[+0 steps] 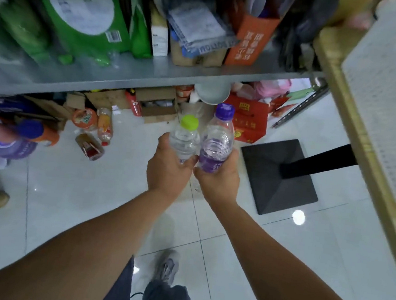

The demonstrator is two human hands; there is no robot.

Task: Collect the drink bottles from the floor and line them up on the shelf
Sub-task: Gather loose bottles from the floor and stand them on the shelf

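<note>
Both hands are full: my left hand [165,168] grips the clear bottle [185,141] with the green cap, and my right hand [218,179] grips the purple-capped bottle [216,142], the two upright and touching side by side above the tiled floor [89,199]. I see the grey shelf [151,74] just beyond them, and two more bottles [104,126] lie on the floor beneath it.

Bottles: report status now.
Hands full: left hand grips green-cap bottle, right hand grips purple bottle. Neither on shelf yet; other bottles lie on floor. Shelf back crowded with boxes.
</note>
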